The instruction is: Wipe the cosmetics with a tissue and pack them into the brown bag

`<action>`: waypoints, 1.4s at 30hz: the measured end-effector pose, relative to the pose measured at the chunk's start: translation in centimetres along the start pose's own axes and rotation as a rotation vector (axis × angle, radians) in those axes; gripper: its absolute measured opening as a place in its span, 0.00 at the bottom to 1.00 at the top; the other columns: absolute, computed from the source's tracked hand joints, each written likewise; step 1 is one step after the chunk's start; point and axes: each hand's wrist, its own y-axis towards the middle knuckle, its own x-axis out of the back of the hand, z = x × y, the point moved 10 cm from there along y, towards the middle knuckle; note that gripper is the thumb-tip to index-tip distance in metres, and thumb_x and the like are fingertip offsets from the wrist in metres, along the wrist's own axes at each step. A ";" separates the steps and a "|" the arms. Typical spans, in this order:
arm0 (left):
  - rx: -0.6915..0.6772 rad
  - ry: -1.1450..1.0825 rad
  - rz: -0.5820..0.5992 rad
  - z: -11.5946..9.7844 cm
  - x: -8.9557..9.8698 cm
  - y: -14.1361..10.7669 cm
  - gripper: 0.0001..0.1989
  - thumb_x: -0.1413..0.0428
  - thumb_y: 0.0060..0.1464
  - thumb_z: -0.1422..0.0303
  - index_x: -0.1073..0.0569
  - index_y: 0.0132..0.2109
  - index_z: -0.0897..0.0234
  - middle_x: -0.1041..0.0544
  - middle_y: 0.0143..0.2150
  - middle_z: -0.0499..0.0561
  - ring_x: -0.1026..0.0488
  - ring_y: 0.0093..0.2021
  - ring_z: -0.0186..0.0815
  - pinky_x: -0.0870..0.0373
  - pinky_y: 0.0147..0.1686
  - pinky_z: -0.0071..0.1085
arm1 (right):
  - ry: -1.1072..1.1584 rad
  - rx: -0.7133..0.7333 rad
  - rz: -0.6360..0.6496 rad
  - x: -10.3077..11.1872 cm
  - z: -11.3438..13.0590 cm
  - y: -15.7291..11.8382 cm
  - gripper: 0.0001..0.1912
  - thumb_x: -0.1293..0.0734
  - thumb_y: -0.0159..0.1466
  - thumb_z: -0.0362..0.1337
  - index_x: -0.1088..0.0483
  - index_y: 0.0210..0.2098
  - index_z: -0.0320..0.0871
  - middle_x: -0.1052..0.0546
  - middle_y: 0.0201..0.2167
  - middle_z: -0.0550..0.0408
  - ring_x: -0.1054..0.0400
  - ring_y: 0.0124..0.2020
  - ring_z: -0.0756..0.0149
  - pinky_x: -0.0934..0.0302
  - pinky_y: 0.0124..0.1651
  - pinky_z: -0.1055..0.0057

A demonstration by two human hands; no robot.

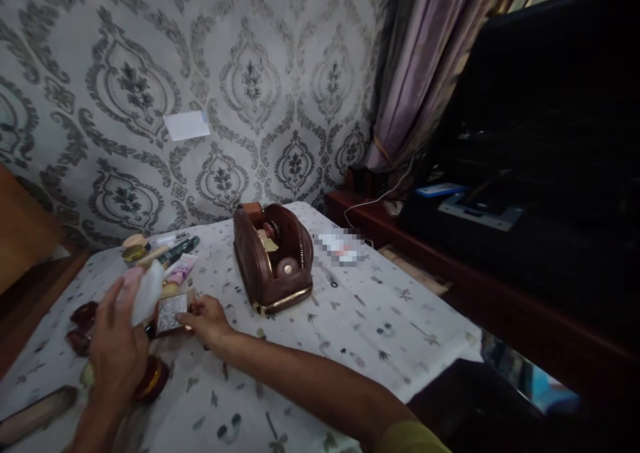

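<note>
My left hand (117,333) is closed around a smooth white object (149,293), whose kind I cannot make out. My right hand (210,323) pinches the near right corner of a flat square case with a glittery silver face (171,311), low over the table. Just behind the case lie a purple-and-white tube (184,267) and a dark green tube (186,246). Beside my left wrist is a dark red round jar with a gold band (154,378), partly hidden. A brown cosmetic bag (273,259) stands unzipped to the right, with a few small things inside.
A round gold-lidded container (134,249) sits at the table's back left. Dark red glossy things (83,326) and a long brownish object (37,413) lie at the left. Right of the bag is a blurred-out white item (340,246). A dark wooden ledge (450,286) borders the table's right side.
</note>
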 end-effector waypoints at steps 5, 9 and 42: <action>-0.418 -0.086 0.171 -6.8 -3.8 -2.5 0.33 0.54 0.56 0.77 0.42 0.69 0.56 0.34 0.66 0.59 0.35 0.64 0.52 0.40 0.62 0.55 | 0.205 -0.101 -0.079 3.5 0.6 -2.2 0.15 0.27 0.45 0.33 0.30 0.33 0.43 0.26 0.25 0.61 0.31 0.27 0.67 0.38 0.28 0.73; -0.484 -0.126 0.264 -9.1 -6.1 -4.3 0.30 0.51 0.61 0.70 0.45 0.69 0.62 0.28 0.62 0.60 0.33 0.63 0.48 0.45 0.64 0.51 | 0.261 0.013 -0.073 6.0 2.2 -4.3 0.18 0.30 0.44 0.32 0.26 0.37 0.44 0.21 0.32 0.57 0.27 0.38 0.60 0.34 0.40 0.67; 0.188 -0.160 0.139 -5.2 -5.5 0.1 0.12 0.53 0.62 0.56 0.35 0.40 0.60 0.28 0.36 0.53 0.27 0.38 0.45 0.32 0.39 0.40 | 0.243 0.037 0.021 6.1 3.4 -6.3 0.25 0.22 0.42 0.51 0.36 0.27 0.44 0.33 0.21 0.65 0.39 0.22 0.72 0.43 0.27 0.74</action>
